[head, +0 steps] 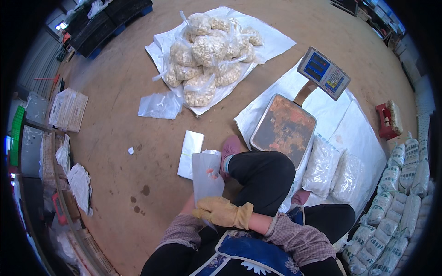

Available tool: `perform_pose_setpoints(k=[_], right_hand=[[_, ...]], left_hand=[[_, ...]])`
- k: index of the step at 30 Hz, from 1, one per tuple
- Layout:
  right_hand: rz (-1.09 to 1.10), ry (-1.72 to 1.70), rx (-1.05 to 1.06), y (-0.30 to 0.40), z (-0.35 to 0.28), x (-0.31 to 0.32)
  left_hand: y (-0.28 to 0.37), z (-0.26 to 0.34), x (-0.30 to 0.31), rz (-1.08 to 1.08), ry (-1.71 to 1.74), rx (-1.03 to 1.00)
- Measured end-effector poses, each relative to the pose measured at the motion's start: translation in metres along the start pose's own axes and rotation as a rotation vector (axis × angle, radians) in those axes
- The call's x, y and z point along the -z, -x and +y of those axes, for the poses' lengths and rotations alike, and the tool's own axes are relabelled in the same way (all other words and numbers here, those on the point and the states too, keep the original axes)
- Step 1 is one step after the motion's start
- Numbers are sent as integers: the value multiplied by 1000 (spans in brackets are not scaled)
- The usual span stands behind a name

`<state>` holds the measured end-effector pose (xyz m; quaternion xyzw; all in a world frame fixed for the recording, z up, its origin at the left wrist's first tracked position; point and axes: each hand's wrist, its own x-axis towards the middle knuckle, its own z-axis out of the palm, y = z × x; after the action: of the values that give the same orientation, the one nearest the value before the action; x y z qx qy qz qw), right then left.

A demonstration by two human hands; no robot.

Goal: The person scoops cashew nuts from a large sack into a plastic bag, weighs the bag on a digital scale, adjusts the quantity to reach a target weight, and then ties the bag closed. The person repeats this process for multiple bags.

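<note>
My right hand (224, 211), in a tan work glove, grips the lower end of a translucent plastic bag (207, 186) above my lap. The pink fingers of my left hand (211, 173) show through the bag's film. Its palm is hidden, and I cannot tell whether this hand is inside the bag or behind it. Just beyond lies a folded stack of white plastic bags (189, 153) on the floor, beside my pink shoe (230, 146). A platform scale (283, 120) with a tilted display (324, 73) stands past my knee.
Tied clear bags of pale, chunky contents (210, 50) are heaped on a white sheet (272, 43). A loose clear bag (160, 105) lies near them. Two filled clear bags (321, 165) rest right of the scale. Stacked packs (390, 210) line the right; crates (68, 109) stand left.
</note>
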<state>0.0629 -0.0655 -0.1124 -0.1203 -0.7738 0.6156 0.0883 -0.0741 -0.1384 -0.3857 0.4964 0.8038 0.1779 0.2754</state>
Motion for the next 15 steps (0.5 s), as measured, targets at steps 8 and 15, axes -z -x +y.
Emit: perform_pose_setpoints(k=[8, 15], right_hand=[[705, -582, -219, 36, -71, 117], [1083, -702, 77, 93, -88, 153]], left_hand=[[-35, -32, 46, 153, 1111, 647], [-17, 236, 218, 107, 878, -448]])
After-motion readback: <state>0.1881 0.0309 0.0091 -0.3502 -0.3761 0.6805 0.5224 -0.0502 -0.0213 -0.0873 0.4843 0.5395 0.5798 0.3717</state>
